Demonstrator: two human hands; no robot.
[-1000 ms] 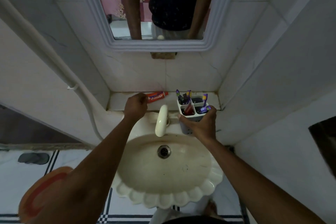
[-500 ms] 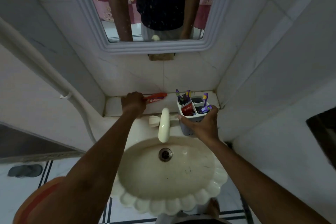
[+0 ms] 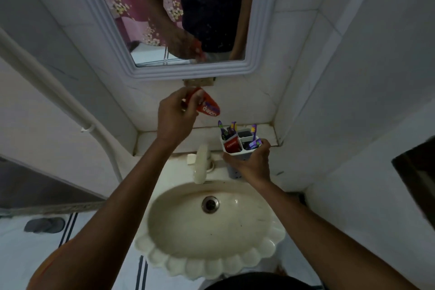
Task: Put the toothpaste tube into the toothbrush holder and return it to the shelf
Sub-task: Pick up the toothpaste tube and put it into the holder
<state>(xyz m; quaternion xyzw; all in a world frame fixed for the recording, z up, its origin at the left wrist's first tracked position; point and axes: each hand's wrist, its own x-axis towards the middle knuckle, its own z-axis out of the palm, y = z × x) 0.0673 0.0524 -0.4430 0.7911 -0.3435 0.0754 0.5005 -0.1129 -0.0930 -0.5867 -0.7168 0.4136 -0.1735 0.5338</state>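
Left hand (image 3: 175, 115) grips the tube (image 3: 207, 106) above the shelf (image 3: 164, 141); right hand (image 3: 253, 165) clasps the holder (image 3: 237, 148).

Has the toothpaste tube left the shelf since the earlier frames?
Yes. The toothpaste tube, held in the left hand, is now raised clear of the shelf, toward the mirror.

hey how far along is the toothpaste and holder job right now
Done: the toothpaste tube is off the shelf, gripped in the left hand and raised in front of the wall. In hand: the right hand grips the toothbrush holder beside the tap, its compartments facing up. Left: the tube is not yet in a compartment, and the holder must then go on the shelf.
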